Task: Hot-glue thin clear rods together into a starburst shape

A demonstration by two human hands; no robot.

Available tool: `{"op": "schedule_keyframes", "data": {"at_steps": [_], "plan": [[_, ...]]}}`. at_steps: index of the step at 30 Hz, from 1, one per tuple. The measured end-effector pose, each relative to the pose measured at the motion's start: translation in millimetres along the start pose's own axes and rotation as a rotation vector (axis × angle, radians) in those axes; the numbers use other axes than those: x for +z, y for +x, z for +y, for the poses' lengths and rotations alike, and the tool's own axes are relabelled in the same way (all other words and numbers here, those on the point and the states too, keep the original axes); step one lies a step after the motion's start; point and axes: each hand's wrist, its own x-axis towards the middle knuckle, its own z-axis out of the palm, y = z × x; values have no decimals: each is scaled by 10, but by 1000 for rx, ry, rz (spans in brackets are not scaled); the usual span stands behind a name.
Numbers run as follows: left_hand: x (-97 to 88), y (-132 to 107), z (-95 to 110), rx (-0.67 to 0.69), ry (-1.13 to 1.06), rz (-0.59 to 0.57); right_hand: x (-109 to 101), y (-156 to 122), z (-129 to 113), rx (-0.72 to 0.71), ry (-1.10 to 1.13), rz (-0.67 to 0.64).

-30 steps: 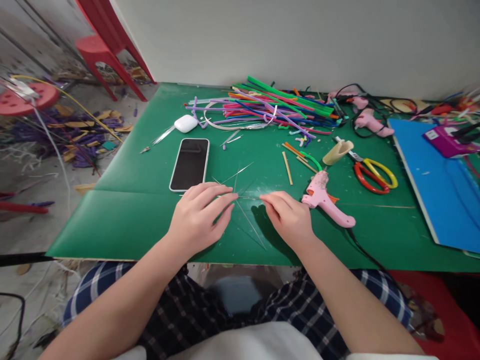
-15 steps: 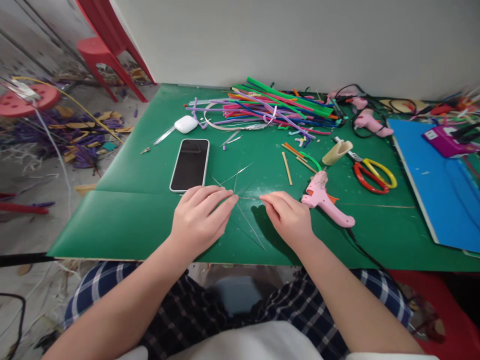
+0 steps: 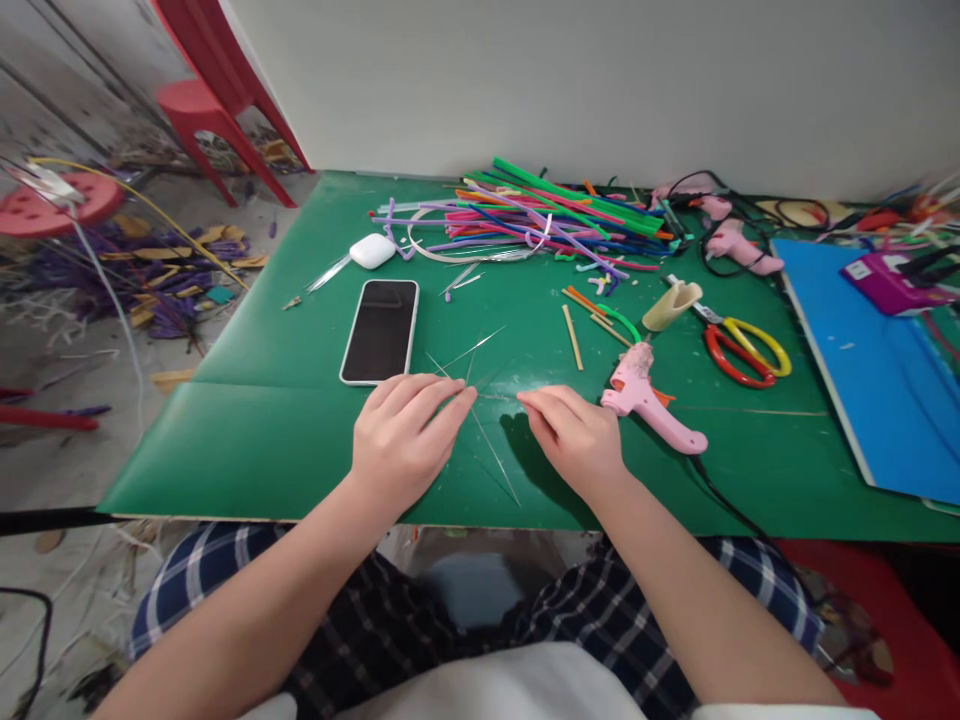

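Note:
My left hand (image 3: 409, 425) is pinched around the crossing point of several thin metal wires (image 3: 495, 455), which fan out from its fingertips above the table. My right hand (image 3: 571, 430) is closed in a pinch on the end of one wire that stretches level between both hands. Its fingertips hide the wire's tip. Just beyond my left hand lies a smartphone (image 3: 380, 330) with a dark screen. To the right of my right hand, a pink hot glue gun (image 3: 651, 400) lies on its side.
A heap of coloured pipe cleaners (image 3: 525, 220) lies along the back of the green table (image 3: 247, 430). Scissors (image 3: 742, 350), a hollow beige tube (image 3: 672, 305) and short sticks (image 3: 572, 337) are at right, near a blue board (image 3: 862, 370). A white case (image 3: 372, 251) sits at back left.
The wire pointing toward me has swung slightly left and its lower end has shifted. Both hands keep their pinch, almost in the same place.

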Motion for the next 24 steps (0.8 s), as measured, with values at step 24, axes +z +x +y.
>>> {"op": "schedule_keyframes", "data": {"at_steps": [24], "plan": [[-450,293,-38,-1163,-1271,-1,-1072,425,-102,248,240,46]]}}
